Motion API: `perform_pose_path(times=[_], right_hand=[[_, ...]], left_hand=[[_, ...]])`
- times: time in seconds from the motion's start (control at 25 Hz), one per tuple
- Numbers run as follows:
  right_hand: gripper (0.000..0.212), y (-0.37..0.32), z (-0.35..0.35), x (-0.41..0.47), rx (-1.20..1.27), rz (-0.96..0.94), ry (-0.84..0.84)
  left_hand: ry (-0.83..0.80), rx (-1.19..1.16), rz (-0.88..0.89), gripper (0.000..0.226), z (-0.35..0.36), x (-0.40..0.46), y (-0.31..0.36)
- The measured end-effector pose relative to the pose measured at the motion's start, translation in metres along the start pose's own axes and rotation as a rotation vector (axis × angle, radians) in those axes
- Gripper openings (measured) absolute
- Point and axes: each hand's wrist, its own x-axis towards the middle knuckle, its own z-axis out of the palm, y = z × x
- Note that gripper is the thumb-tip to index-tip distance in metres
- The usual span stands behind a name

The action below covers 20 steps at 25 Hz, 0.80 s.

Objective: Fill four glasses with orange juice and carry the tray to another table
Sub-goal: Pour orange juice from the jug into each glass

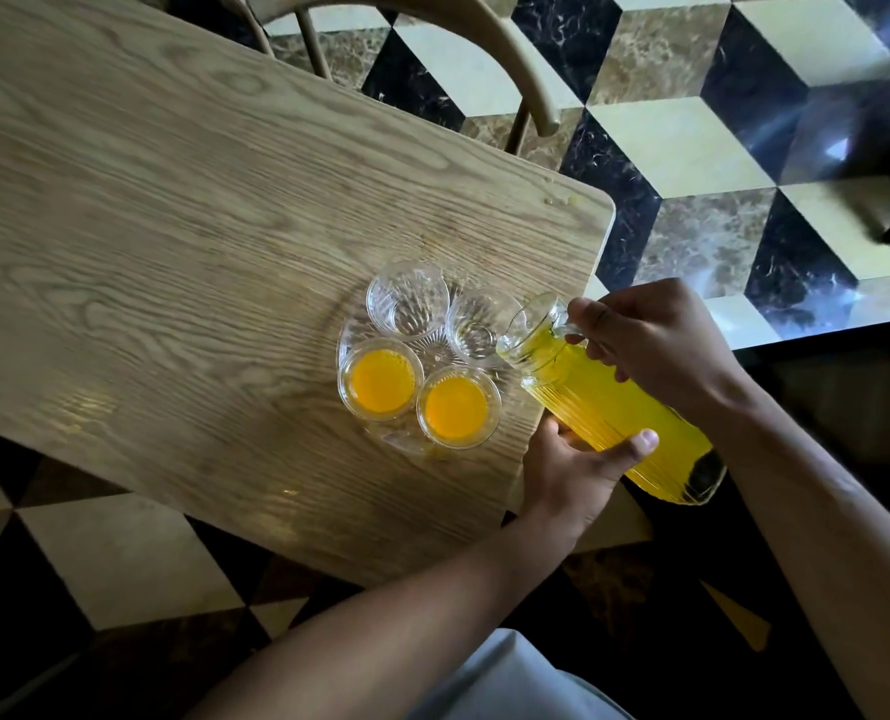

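A clear glass tray [346, 332] sits near the right end of the wooden table [172, 226]. On it stand two glasses holding orange juice [382, 380] [457, 407] and two empty glasses [407, 299] [479, 324]. A ribbed glass pitcher of juice [604, 402] is tilted, its spout over the right-hand empty glass. My right hand [656, 340] grips the pitcher's handle. My left hand [583, 467] supports the pitcher's body from below.
A wooden chair [515, 54] stands at the table's far side. Small juice drops [713, 200] lie near the table's far right corner. The floor [692, 137] is patterned in black, cream and brown tiles. A dark object [889, 148] is at the right edge.
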Motion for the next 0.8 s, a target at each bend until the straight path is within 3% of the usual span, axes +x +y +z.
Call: perform_pose_path(times=[0.12, 0.36, 0.56, 0.8], right_hand=[[0.043, -0.001, -0.001, 0.003, -0.015, 0.006, -0.008], [0.044, -0.004, -0.001, 0.006, -0.043, 0.02, -0.026], [0.042, -0.005, 0.001, 0.007, -0.062, 0.013, -0.041], [0.038, -0.006, 0.004, 0.01, -0.065, 0.016, -0.037]], left_hand=[[0.01, -0.03, -0.009, 0.058, 0.004, 0.0, -0.001], [0.034, -0.023, 0.004, 0.102, 0.01, -0.003, 0.001], [0.007, -0.056, 0.002, 0.078, 0.009, -0.01, 0.004], [0.0, -0.058, 0.01, 0.073, 0.008, -0.012, 0.007]])
